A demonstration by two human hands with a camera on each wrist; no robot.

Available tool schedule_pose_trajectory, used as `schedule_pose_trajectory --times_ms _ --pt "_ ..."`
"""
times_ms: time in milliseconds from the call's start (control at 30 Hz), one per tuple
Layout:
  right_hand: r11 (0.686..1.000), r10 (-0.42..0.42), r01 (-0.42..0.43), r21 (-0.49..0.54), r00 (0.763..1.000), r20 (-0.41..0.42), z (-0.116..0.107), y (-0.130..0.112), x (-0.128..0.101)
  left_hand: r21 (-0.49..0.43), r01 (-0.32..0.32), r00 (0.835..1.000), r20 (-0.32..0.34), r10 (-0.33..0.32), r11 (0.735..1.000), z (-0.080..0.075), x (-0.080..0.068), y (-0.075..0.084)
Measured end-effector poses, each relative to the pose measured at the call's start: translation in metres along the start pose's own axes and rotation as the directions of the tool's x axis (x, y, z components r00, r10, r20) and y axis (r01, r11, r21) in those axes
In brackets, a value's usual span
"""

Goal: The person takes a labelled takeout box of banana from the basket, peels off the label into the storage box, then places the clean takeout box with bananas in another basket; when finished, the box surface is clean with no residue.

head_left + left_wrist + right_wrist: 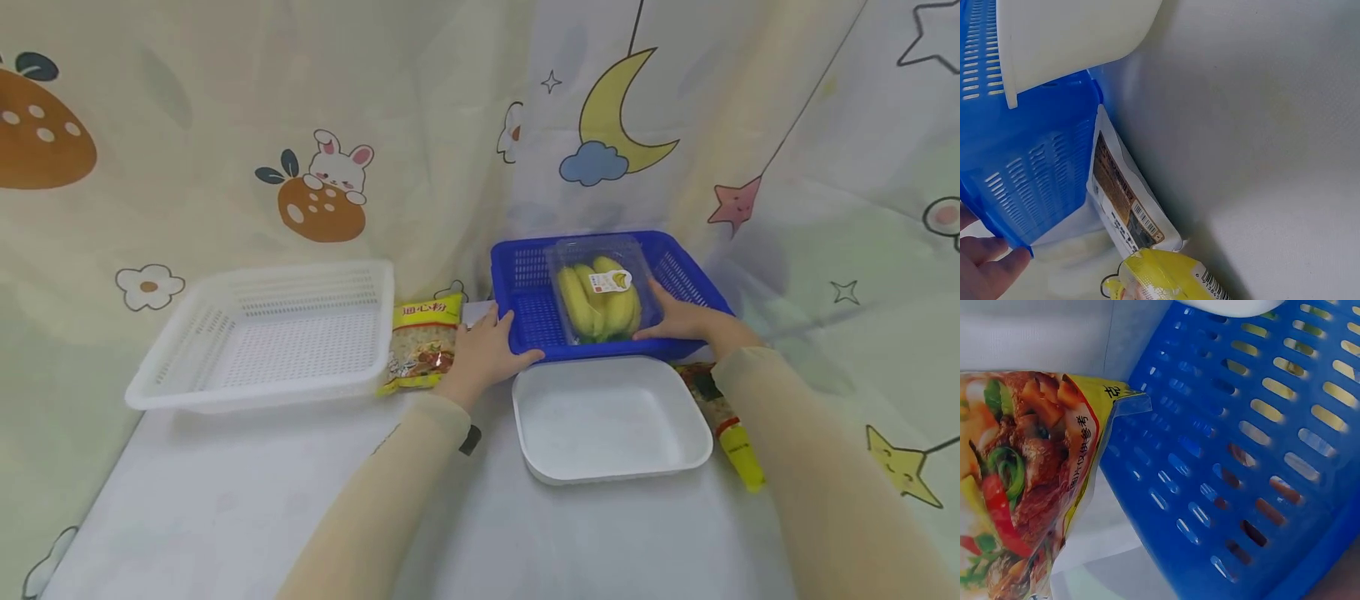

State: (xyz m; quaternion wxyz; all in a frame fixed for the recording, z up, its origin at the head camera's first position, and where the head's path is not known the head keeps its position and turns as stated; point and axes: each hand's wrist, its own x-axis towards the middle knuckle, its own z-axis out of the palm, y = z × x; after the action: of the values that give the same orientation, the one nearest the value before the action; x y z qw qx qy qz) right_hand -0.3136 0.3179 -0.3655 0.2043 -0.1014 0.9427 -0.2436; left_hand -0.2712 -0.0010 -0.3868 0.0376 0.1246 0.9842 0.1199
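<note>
We see the right hand (682, 321) at the right side of the clear banana box (600, 304), thumb and fingers apart; the box sits within the blue slotted basket (534, 312); the left hand (486, 348) touches the basket's left front corner, fingers spread; in front of the basket we find the white tray (615, 425), with a yellow-ended food packet (738, 454) at its right; to the left we note the macaroni bag (426, 342), then the white perforated basket (315, 333), on the desk (285, 517).
</note>
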Motion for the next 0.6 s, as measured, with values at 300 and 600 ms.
schedule_pose_trajectory --times_ms 300,600 --pt "0.992 0.009 -0.024 -0.127 0.994 -0.112 -0.001 0.001 -0.001 -0.010 -0.001 1.000 -0.001 0.001 1.000 0.000 -0.002 0.001" --pt "0.992 -0.036 0.008 -0.124 0.974 -0.225 -0.001 -0.005 -0.009 -0.024 0.011 1.000 -0.011 -0.011 1.000 0.003 -0.003 0.000"
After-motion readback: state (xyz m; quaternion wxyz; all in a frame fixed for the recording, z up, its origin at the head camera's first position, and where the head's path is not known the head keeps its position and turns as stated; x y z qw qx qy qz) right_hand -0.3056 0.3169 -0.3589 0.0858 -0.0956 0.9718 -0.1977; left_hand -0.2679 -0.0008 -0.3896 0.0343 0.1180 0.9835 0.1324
